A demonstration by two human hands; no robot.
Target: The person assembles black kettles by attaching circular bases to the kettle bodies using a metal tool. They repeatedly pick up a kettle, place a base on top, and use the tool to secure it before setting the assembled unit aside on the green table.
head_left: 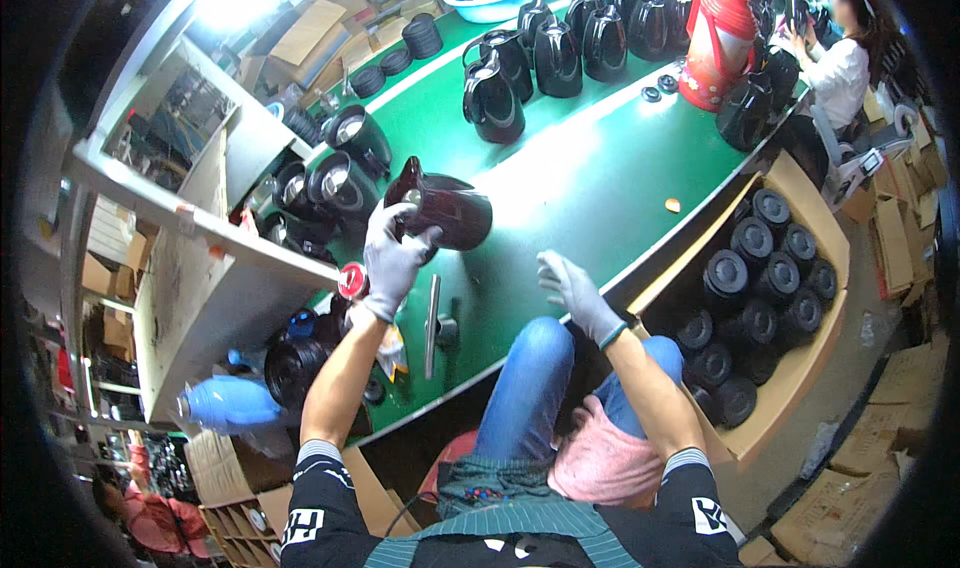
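Note:
My left hand, in a grey glove, is closed on the handle side of a dark, glossy jug. The jug is tilted on its side over the green table, with its spout toward the upper left. My right hand, gloved too, hovers over the table's near edge, holding nothing, its fingers apart. Below the jug, a metal bar tool stands near my left forearm. A round red piece is beside my left wrist. Several open black jugs crowd the table's left side.
A cardboard box of round black lids is at my right. Finished-looking black jugs and a red flask stand farther along. A co-worker sits at far right. A blue bottle lies at left, below a white frame.

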